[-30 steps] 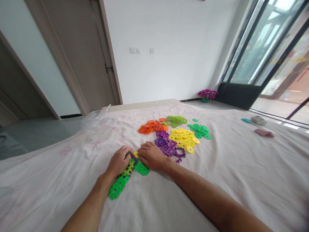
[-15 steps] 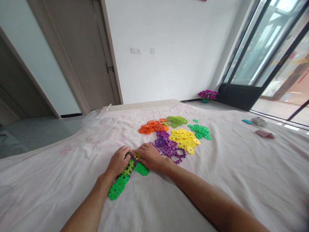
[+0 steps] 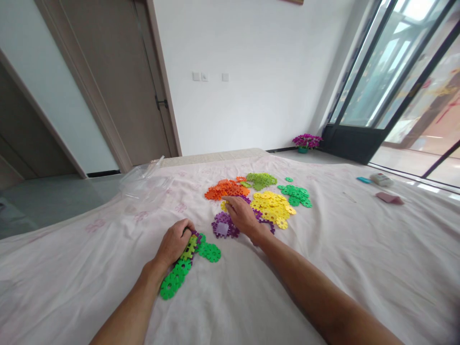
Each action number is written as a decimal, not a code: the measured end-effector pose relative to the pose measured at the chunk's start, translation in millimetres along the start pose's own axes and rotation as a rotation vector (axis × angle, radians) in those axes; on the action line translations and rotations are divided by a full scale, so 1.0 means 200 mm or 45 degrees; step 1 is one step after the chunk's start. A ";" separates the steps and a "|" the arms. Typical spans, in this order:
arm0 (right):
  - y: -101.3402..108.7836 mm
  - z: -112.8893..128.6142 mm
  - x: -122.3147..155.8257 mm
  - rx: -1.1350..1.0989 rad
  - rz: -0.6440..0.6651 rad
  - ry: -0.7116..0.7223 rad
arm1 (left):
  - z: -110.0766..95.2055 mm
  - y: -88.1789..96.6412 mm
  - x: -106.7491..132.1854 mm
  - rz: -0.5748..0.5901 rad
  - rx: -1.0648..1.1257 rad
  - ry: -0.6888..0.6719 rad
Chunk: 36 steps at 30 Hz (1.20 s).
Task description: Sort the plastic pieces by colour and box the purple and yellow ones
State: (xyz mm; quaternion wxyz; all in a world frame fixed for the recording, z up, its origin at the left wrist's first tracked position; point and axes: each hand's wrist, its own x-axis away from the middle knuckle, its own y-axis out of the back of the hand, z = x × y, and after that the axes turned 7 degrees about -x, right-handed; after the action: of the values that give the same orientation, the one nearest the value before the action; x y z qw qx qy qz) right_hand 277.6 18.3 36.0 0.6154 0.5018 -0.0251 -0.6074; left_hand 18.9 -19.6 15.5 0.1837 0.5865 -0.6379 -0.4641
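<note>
We see the left hand (image 3: 178, 241) left of centre in the lower frame, its fingers curled closely round the upper end of an assembly of green and purple pieces (image 3: 190, 247). Green discs (image 3: 171, 284) run from it towards the bottom left, and more green discs (image 3: 210, 252) branch off to its right. Near the middle of the frame, the right hand (image 3: 243, 218) is over the purple pile (image 3: 223, 226); a yellow piece (image 3: 223, 206) shows at its fingertips, but we cannot tell whether it is gripped. Just right of that hand we find the yellow pile (image 3: 275, 206), with orange pieces (image 3: 226, 189) above and to the left, all on a pale sheet (image 3: 359, 254).
</note>
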 end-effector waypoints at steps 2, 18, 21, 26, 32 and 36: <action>0.06 -0.07 -0.02 0.042 -0.112 -0.070 | 0.00 0.00 0.00 -0.007 0.005 0.003; 0.24 -0.16 -0.02 0.137 -0.205 -0.197 | 0.00 0.00 0.00 -0.014 0.073 0.044; 0.11 -0.04 -0.01 -0.002 0.056 0.008 | 0.01 0.00 0.00 -0.014 0.077 0.047; -0.04 0.13 0.04 -0.011 0.386 0.278 | 0.00 0.00 0.00 -0.009 0.083 0.037; -0.08 0.20 0.08 -0.024 0.538 0.431 | 0.00 0.00 -0.01 -0.009 0.064 0.019; -0.09 0.22 0.08 -0.044 0.534 0.455 | 0.00 0.00 -0.01 -0.012 0.056 0.007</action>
State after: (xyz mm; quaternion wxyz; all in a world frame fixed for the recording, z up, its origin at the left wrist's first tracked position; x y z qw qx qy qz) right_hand 240.1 -15.8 36.1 0.7309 0.5743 -0.0090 -0.3687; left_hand 19.4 -18.2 15.7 0.1705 0.5945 -0.6447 -0.4493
